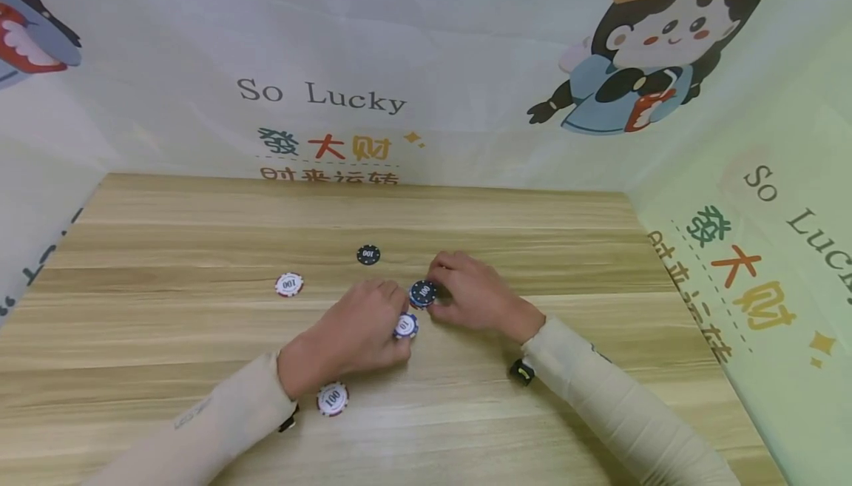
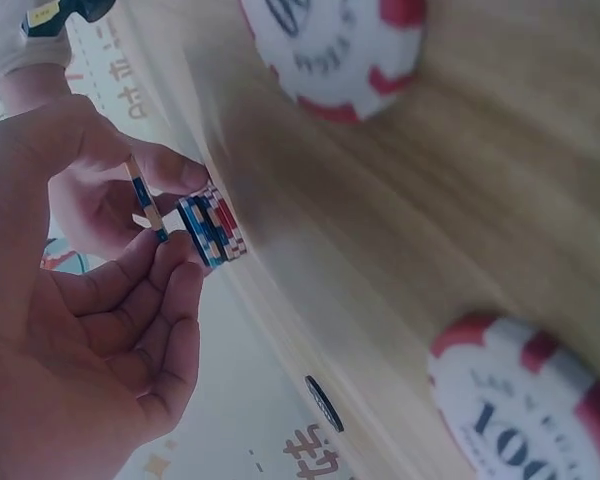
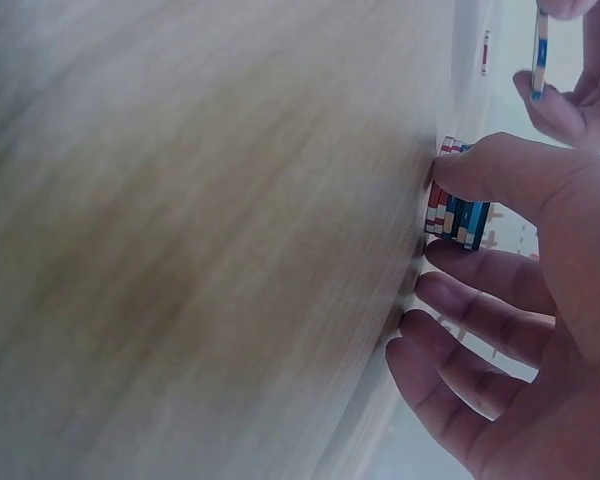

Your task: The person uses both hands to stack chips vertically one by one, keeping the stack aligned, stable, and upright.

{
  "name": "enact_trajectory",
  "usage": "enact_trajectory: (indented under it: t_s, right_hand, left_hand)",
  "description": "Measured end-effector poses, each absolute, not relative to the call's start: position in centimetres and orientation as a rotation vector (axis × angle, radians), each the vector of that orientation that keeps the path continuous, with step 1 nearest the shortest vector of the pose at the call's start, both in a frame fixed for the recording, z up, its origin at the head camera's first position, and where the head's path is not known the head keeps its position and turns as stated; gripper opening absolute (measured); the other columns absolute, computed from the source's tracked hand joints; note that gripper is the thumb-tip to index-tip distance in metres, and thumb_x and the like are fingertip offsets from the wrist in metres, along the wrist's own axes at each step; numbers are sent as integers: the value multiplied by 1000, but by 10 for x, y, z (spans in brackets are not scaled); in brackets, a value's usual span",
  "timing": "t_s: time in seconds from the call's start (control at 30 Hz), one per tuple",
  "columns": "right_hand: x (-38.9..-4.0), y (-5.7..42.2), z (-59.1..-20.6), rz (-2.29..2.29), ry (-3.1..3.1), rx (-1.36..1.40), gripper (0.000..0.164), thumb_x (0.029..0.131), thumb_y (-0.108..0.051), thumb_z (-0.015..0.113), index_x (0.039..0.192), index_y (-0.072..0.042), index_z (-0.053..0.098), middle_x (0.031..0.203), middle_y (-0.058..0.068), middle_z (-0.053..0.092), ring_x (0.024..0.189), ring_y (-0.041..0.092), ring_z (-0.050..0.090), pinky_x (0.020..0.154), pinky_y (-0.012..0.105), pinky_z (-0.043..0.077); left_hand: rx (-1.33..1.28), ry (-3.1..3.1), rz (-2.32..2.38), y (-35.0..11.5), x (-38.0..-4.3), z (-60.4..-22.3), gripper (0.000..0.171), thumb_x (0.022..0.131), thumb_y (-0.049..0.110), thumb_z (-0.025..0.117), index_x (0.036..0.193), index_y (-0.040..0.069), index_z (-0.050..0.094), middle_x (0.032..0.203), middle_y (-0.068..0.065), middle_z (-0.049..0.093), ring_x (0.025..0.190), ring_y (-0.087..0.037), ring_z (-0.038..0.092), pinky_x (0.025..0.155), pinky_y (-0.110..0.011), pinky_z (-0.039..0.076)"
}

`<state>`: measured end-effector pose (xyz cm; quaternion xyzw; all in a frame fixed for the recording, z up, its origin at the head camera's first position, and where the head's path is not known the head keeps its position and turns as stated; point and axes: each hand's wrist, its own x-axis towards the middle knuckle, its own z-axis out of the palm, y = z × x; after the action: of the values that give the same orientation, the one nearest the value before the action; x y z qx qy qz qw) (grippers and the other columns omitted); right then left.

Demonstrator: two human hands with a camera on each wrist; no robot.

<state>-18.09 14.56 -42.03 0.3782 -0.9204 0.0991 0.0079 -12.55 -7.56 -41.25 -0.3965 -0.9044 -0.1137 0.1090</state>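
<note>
As the head view showed, the left hand point(image 1: 369, 327) pinched a round blue-and-white poker chip point(image 1: 405, 325), marked 10, while the right hand point(image 1: 471, 292) held a short stack of round chips point(image 1: 423, 293), black one on top. The pinched chip was between the hands, just to the near side of the stack. On the wood-grain table point(image 1: 166, 249), a round black chip point(image 1: 368, 254) lay beyond the left hand, a round white chip with red edge marks point(image 1: 289, 285) off to its left, a matching white chip point(image 1: 332, 399) by that forearm. Left wrist view: thumb and fingertips gripped the chip, seen edge-on, raised off the tabletop. Right wrist view: thumb and index finger flanked the stack; other fingers were loosely bent.
</note>
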Motion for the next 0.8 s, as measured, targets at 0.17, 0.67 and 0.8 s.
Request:
enact_trajectory:
  t_s: [0.17,0.67,0.8]
  right_hand:
    - [-181,145,-419,322,-2875,1191,37,82,-36,73,110,-12,70,111,-2,59,99,16,55,81,31,49]
    - [-181,145,-418,322,-2872,1197,38,81,-34,74,111,-11,70,112,0,60,101,18,56,85,33,50]
    - [-180,145,-418,309,-2877,1191,38,82,-35,74,112,-12,70,112,-1,60,101,18,56,85,33,50]
  left_hand:
    - [-1172,-2602,-316,-74,-135,-413,29,75,34,66,80,6,59,75,-3,56,70,-21,54,68,-39,49]
    - [-1135,-2655,-246,-66,-154,-412,29,80,35,64,85,6,64,81,-5,61,73,-21,55,67,-37,48]
    - [-1121,-2663,-251,-65,-158,-414,30,81,35,64,88,6,66,84,-6,62,75,-21,55,67,-37,47]
